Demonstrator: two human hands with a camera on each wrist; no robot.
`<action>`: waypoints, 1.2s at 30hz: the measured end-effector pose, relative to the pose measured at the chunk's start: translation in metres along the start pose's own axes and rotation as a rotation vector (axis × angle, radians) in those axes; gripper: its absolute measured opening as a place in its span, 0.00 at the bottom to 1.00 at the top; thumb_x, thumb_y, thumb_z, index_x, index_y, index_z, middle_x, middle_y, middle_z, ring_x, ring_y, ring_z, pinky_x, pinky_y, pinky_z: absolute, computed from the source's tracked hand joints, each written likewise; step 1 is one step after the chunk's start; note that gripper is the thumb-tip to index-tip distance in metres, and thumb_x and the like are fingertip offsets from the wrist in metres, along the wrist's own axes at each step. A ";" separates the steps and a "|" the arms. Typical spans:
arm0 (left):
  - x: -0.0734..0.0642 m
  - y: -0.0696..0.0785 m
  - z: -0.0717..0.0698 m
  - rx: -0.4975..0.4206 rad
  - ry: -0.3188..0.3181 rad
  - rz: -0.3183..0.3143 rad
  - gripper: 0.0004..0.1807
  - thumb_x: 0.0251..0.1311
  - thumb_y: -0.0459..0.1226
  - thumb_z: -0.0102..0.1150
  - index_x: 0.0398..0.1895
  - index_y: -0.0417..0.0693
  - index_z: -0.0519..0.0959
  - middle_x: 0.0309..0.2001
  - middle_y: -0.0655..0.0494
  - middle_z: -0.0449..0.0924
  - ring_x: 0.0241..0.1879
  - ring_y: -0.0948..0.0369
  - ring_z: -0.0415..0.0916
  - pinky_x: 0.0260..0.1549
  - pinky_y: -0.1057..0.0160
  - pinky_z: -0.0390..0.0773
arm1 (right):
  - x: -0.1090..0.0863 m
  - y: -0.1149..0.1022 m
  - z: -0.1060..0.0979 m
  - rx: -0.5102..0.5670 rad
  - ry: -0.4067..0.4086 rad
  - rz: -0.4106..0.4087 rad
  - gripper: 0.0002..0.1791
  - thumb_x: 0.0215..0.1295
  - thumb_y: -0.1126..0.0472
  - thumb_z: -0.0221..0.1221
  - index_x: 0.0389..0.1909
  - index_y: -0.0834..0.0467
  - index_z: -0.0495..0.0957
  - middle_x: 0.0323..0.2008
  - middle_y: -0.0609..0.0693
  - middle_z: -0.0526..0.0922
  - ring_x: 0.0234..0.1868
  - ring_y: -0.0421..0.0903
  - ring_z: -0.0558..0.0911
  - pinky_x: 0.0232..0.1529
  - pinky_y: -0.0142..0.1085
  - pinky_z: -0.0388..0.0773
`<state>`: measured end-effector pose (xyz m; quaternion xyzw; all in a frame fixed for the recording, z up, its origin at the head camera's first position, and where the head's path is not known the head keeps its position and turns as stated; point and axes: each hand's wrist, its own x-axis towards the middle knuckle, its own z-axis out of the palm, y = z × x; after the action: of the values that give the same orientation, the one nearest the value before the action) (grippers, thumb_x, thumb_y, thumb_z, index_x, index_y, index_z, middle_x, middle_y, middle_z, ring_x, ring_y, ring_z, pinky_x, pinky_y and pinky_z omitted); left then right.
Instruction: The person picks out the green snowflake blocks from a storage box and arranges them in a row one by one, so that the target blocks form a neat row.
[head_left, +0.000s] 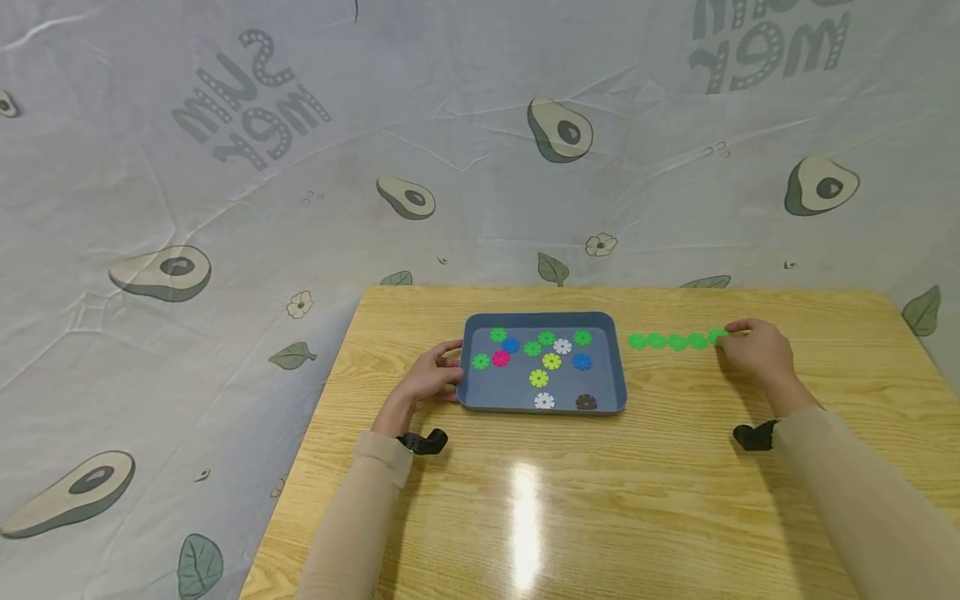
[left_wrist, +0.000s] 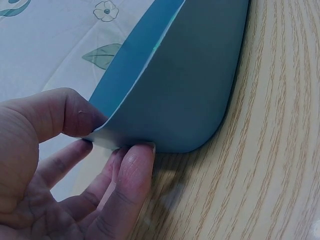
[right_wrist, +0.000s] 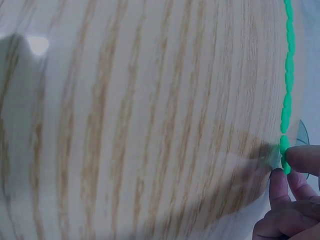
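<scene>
Left of the tray (head_left: 487,393), the left hand (head_left: 427,375), fingers clamped on its wall; a tug could slide the coloured discs (head_left: 551,362) inside. To its right, a green disc row (head_left: 678,342), its far end pinched by the right hand (head_left: 761,354); a nudge could skew it.

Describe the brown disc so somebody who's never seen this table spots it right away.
On the wooden table, find the blue-grey tray the left hand holds. Inside, look along the near wall, toward the right, for the brown disc. It's the only brown one, darker than the white disc to its left.
</scene>
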<state>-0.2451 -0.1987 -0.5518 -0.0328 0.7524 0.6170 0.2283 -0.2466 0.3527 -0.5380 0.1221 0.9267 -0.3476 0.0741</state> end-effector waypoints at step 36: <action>0.000 -0.001 0.000 0.024 -0.003 0.020 0.38 0.66 0.29 0.59 0.80 0.54 0.64 0.55 0.40 0.73 0.36 0.55 0.80 0.31 0.59 0.87 | -0.002 -0.045 0.008 -0.093 -0.027 -0.173 0.27 0.78 0.51 0.52 0.63 0.70 0.74 0.56 0.74 0.76 0.53 0.71 0.77 0.48 0.62 0.75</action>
<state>-0.2444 -0.1988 -0.5524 -0.0216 0.7597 0.6103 0.2236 -0.2565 0.3143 -0.5147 0.0333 0.9478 -0.3110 0.0621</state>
